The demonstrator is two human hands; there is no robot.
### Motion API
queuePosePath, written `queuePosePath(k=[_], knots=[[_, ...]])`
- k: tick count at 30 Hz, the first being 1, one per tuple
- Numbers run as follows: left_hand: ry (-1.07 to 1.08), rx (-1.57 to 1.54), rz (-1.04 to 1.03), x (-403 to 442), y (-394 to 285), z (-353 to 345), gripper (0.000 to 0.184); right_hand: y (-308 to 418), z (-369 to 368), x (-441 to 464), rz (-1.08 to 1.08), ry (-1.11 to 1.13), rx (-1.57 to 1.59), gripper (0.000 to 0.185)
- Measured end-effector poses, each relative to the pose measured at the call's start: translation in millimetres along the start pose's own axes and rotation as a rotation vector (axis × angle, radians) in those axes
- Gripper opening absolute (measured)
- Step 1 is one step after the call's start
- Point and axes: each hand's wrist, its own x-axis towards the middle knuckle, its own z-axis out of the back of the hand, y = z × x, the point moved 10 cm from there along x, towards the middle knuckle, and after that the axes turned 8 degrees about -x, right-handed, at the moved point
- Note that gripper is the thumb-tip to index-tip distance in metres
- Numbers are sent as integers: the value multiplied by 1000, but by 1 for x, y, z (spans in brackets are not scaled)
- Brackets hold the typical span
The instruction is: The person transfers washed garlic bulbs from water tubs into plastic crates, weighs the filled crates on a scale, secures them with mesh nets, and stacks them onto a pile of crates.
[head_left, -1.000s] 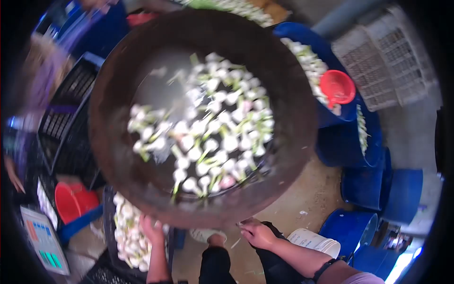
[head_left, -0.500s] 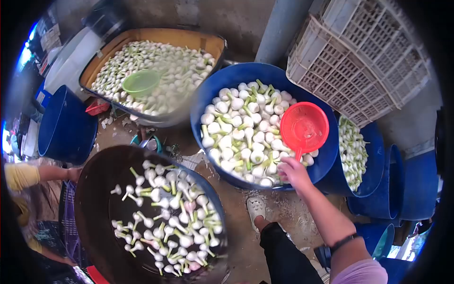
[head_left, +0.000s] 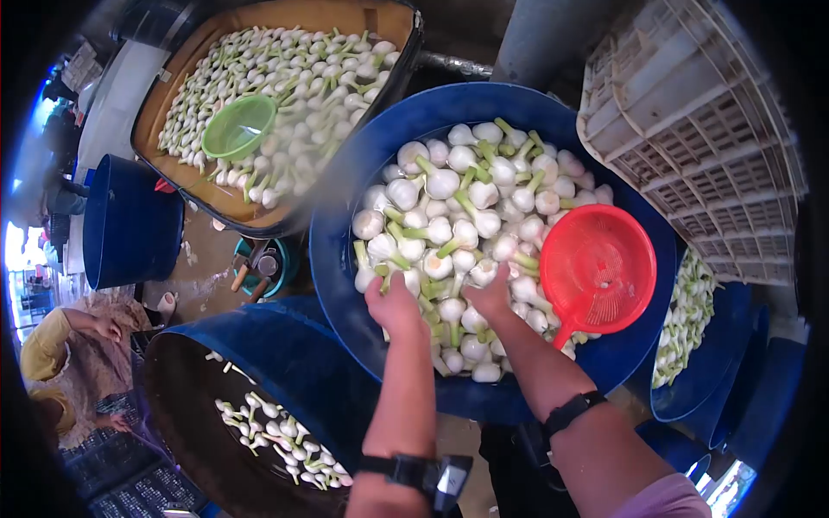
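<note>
Garlic bulbs (head_left: 439,183) with short green stems float in water in a large blue tub (head_left: 341,250) in front of me. My left hand (head_left: 395,304) dips among the bulbs near the tub's front left, fingers apart and tips partly hidden. To its right, my right hand (head_left: 490,298) reaches into the same bulbs, also with spread fingers partly sunk between them. Neither hand visibly grips a bulb. A red plastic colander (head_left: 598,268) rests on the bulbs at the right, its handle pointing toward me, apart from my right hand.
At upper left, a tan-lined container (head_left: 186,73) holds more garlic and a green basket (head_left: 239,127). A tilted dark tub (head_left: 186,414) with garlic stands lower left, beside another person's arm (head_left: 95,326). White crates (head_left: 691,129) lean at right. A teal basin (head_left: 281,276) holds tools.
My right hand has left the colander's handle area and moved left into the bulbs. My left hand has come into view beside it. The view is closer to the blue tub; the dark tub now tilts.
</note>
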Motion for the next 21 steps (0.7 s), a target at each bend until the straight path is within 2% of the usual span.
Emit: queuePosePath(k=[1, 2, 3, 4, 5, 6, 7, 8, 9, 10, 12, 14, 16, 18, 19, 21], knots=[[-9, 132, -63, 26, 7, -7, 53, -8, -4, 9, 73, -4, 67, 93], [-15, 130, -61, 40, 6, -15, 53, -8, 0, 11, 145, -11, 135, 90], [-17, 350, -229, 50, -11, -26, 62, -17, -7, 9, 137, 119, 333, 86], [-13, 569, -395, 56, -25, -41, 70, -6, 16, -5, 139, 121, 327, 86], [-15, 565, -388, 67, -26, -49, 70, 14, 47, -27, 145, 141, 252, 78], [10, 684, -342, 77, -22, -58, 81, 25, 64, -38, 148, 166, 175, 71], [38, 803, -295, 83, -15, -66, 91, 24, 71, -30, 145, 170, 166, 71], [36, 805, -283, 87, -12, -72, 91, 24, 70, -17, 110, 286, 364, 63], [53, 722, -149, 92, 0, -74, 99, 29, 68, -6, 73, 399, 564, 54], [67, 636, -18, 93, 11, -74, 107, 41, 70, 6, 71, 403, 558, 54], [38, 696, -8, 84, 5, -79, 110, 71, 71, 39, 7, 366, 568, 44], [-25, 824, 148, 79, 15, -70, 113, 126, 80, 66, 355, 91, 320, 47], [-48, 804, 133, 90, 32, -65, 107, 188, 84, 64, 628, -130, -36, 50], [32, 837, 47, 102, 44, -70, 98, 245, 61, 48, 836, -62, -378, 64], [75, 843, 33, 98, 42, -72, 83, 259, 49, 51, 843, -51, -376, 64], [54, 782, 16, 97, 48, -64, 79, 259, 7, 67, 711, 47, -919, 63]])
